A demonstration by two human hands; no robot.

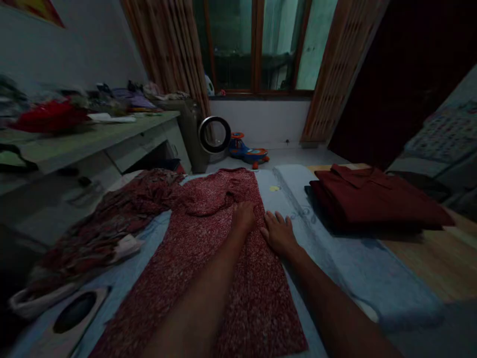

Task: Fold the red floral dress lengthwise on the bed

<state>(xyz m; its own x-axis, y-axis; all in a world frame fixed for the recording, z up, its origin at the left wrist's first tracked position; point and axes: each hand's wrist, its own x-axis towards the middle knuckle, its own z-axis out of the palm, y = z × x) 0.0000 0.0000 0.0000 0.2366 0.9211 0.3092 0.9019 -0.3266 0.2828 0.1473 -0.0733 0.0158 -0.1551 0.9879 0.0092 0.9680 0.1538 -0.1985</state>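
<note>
The long red-and-white speckled fabric garment (208, 258) lies spread flat, lengthwise away from you, on a pale blue sheet (357, 268); its far end is bunched and folded over. Your left hand (243, 217) rests palm-down on the garment near its right edge, fingers flat, gripping nothing. Your right hand (278, 232) lies just beside it, open and flat, straddling that same edge with fingertips on the sheet.

Left of the garment, touching its far end, a second crumpled dark red patterned cloth (108, 228) sprawls in a heap. Right of the garment, well apart, sits a neat stack of folded maroon shirts (376, 201). Beyond the garment's far end stand a black-rimmed ring-shaped object (215, 134) and a blue and orange toy ride-on car (248, 150) on the floor. Far left of the garment, a cluttered grey desk (93, 139).

Risks, as judged:
- Both hands press on one edge only; a sweep from here could drag the whole garment sideways and wrinkle the sheet under it.
- The bunched far end may stay creased if you smooth only the near part.
- The crumpled cloth overlaps the far end; pulling either could tangle both.
- Light is poor; creases are hard to tell.
</note>
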